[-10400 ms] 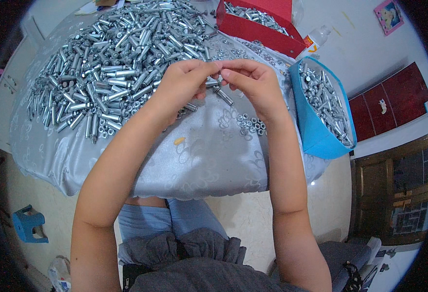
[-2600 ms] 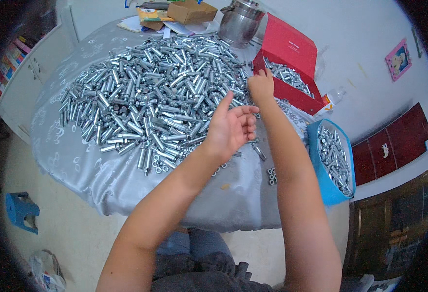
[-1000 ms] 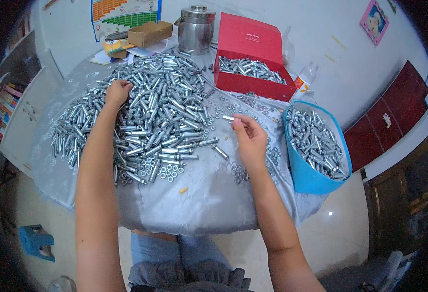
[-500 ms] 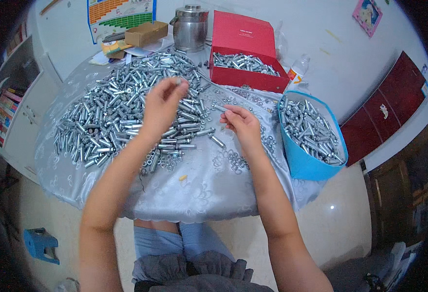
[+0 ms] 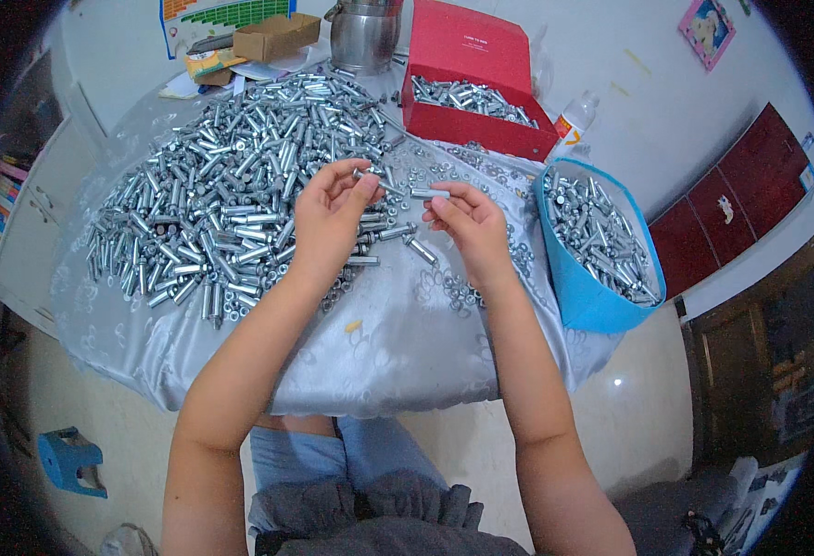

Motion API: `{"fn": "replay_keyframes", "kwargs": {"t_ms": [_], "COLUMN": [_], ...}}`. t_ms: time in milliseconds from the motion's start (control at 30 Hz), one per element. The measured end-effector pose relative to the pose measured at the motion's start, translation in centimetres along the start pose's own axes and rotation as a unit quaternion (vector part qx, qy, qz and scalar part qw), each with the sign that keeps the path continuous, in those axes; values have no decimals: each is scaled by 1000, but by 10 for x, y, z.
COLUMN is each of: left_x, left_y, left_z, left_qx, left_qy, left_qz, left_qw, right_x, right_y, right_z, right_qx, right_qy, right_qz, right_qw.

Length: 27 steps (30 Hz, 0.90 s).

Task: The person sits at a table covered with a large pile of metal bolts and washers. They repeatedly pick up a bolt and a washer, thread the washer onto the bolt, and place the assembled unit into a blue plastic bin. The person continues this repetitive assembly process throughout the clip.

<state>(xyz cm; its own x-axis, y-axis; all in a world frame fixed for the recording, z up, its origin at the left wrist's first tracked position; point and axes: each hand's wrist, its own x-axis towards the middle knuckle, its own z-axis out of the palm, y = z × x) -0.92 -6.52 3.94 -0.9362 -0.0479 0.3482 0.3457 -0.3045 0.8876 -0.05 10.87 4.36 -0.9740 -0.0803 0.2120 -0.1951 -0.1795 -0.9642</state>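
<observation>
My left hand (image 5: 331, 218) is pinched on a slim silver bolt (image 5: 385, 186), its thin end pointing right. Facing it, my right hand (image 5: 473, 230) grips a short silver metal sleeve (image 5: 425, 194) between thumb and fingers, and a small gap separates the two pieces. Beneath and beyond the left hand spreads a large heap of silver sleeve-type bolts (image 5: 231, 185) on the table. Loose nuts and washers (image 5: 462, 292) lie below the right hand, near a single bolt (image 5: 421, 250) on the cloth.
A silvery tablecloth (image 5: 397, 361) covers the round table. At the right edge stands a blue bin (image 5: 592, 310) full of bolts. Behind it are an open red box (image 5: 481, 130) of bolts, a plastic bottle (image 5: 575, 120) and a metal pot (image 5: 365, 42). A cardboard box (image 5: 277, 39) sits back left.
My left hand has come down and right from over the heap, bringing a bolt close to my right hand. My right hand has shifted slightly right, still holding its piece.
</observation>
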Motion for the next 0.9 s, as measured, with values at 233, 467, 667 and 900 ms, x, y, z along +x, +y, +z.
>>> {"fn": "replay_keyframes", "kwargs": {"t_ms": [233, 467, 667, 900], "left_x": [-2, -5, -17, -14], "left_y": [-3, -1, -5, -1], "left_z": [2, 5, 15, 13], "left_qx": [-22, 13, 68, 49], "left_qy": [-2, -28, -83, -83], "left_qz": [-35, -49, 1, -18], "left_qw": [999, 998, 994, 995], "right_x": [-2, -5, -6, -5], "right_y": [1, -1, -3, -8], "right_z": [2, 10, 9, 7], "right_qx": [-12, -22, -1, 23], "right_qy": [-23, -18, -50, -30], "right_qz": [8, -1, 0, 23], "right_qw": [1000, 1000, 999, 999]}}
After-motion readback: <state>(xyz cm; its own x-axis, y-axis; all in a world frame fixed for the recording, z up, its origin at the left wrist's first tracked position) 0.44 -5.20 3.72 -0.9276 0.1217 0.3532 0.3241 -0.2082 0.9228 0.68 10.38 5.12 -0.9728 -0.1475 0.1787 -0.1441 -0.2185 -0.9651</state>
